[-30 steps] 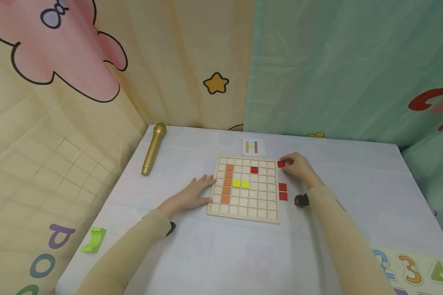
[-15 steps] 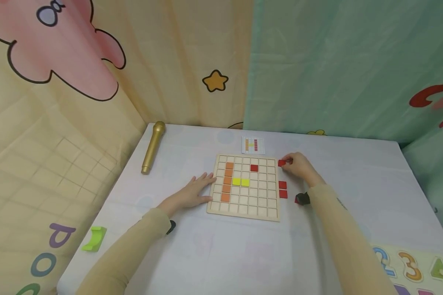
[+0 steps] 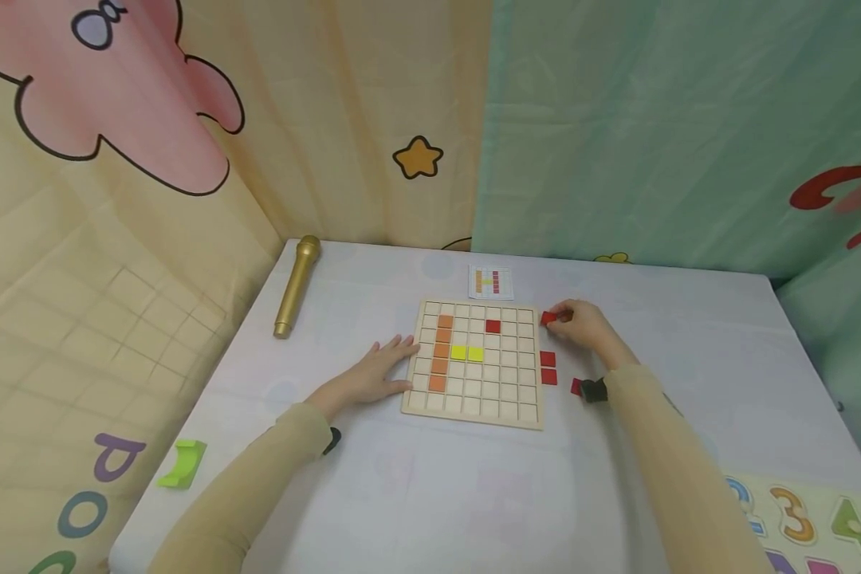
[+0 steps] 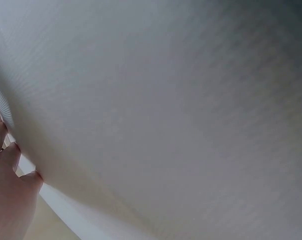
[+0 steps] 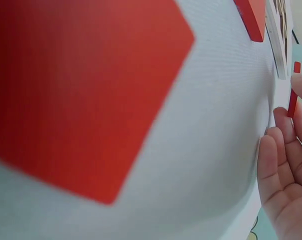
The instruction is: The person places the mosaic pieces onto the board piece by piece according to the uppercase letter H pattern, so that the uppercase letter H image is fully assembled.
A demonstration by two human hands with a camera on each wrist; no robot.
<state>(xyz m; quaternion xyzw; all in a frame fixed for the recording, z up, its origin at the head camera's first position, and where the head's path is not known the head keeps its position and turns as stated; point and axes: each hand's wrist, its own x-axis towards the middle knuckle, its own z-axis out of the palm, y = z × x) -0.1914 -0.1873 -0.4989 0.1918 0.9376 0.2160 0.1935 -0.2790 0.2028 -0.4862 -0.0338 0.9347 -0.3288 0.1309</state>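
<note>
Five orange tiles (image 3: 441, 351) run down one column of the wooden grid board (image 3: 473, 391), two yellow tiles (image 3: 476, 354) sit alongside, and one red tile (image 3: 493, 327) is on the grid. Four more reds off it: a loose pair (image 3: 548, 359) beside the right edge, a third red (image 3: 576, 387) peeking out by the black wrist camera (image 3: 595, 389), and a fourth red (image 3: 548, 318) pinched between thumb and forefinger of the right hand (image 3: 581, 325), near the board's far right corner. Left hand (image 3: 369, 375), fingers spread, touches the left edge.

All on a pale-covered table (image 3: 430, 494): one pattern card (image 3: 491, 283), one gold microphone (image 3: 297, 287), one green piece (image 3: 185, 464), one number puzzle (image 3: 821, 510); a cream curtain (image 3: 344, 119) and a teal curtain (image 3: 653, 119) behind.

Against half a second ago, the right wrist has shifted slightly, baring more of that third red; the left hand hasn't budged, and the grid's tiles are unchanged.
</note>
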